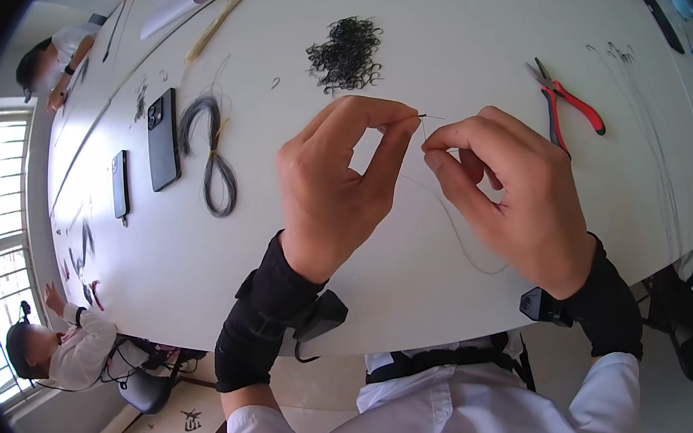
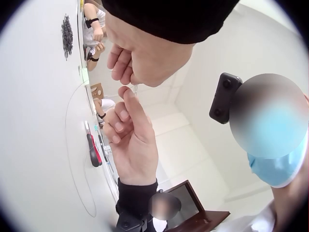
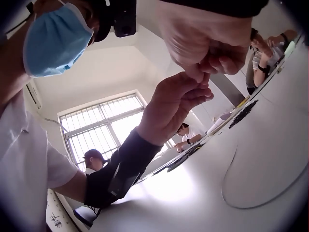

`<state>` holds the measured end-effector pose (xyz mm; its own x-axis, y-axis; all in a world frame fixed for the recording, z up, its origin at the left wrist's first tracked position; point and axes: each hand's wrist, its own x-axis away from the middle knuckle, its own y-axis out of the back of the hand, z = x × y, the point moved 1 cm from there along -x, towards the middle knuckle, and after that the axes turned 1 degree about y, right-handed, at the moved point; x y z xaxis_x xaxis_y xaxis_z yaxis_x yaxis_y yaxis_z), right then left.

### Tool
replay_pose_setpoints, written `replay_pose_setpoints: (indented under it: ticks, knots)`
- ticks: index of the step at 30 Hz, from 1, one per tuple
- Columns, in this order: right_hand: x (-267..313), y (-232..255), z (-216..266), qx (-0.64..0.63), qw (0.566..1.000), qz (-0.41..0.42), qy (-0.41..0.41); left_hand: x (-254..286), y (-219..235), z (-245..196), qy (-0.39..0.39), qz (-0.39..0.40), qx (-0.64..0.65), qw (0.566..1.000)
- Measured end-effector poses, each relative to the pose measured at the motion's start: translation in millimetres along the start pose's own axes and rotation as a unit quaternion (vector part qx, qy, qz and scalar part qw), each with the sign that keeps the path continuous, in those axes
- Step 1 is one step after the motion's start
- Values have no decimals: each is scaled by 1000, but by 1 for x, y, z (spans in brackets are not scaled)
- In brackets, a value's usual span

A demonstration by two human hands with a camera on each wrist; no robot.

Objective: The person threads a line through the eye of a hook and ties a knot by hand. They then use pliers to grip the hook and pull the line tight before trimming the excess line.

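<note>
My left hand (image 1: 335,167) pinches a tiny dark fishhook (image 1: 421,116) between thumb and forefinger, above the table. Close beside it, my right hand (image 1: 523,186) has thumb and forefinger together on a thin clear fishing line (image 1: 458,226). A short end of the line sticks out past the hook, and the rest loops down over the white table behind the right hand. In the left wrist view the line hangs in a long curve beneath both hands. Fingers hide most of the hook.
Beyond the hands lies a pile of black fishhooks (image 1: 345,54), with red-handled pliers (image 1: 563,105) to its right. Finished-looking hooked lines (image 1: 639,88) stretch along the right. A tied line bundle (image 1: 218,170) and a phone (image 1: 165,140) lie left. Other people sit around the table.
</note>
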<state>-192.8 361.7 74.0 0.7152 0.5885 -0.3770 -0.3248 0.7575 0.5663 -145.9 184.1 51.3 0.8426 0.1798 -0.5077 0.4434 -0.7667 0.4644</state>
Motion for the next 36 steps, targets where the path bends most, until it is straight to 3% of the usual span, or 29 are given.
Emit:
replay_pose_setpoints:
  ticks: [5, 9, 12, 21, 28, 31, 36]
  knots:
    - [-8, 11, -2, 82, 993, -41, 77, 0, -2, -7, -19, 64, -31, 997]
    - [-16, 19, -12, 2, 1000, 13, 7, 2, -2, -9, -7, 93, 1, 996]
    - [-17, 17, -26, -120, 983, 44, -129, 2, -3, -9, -5, 88, 38, 995]
    - [-8, 9, -17, -170, 958, 87, -212, 2, 0, -1, 72, 21, 111, 991]
    - [-4, 2, 2, -29, 1000, -1, 3, 0, 0, 2, 51, 25, 52, 997]
    - [-9, 9, 0, -24, 999, -1, 21, 1, 0, -5, 42, 65, 17, 997]
    - [-21, 12, -20, -130, 986, 12, -99, 2, -2, -8, 25, 89, 62, 994]
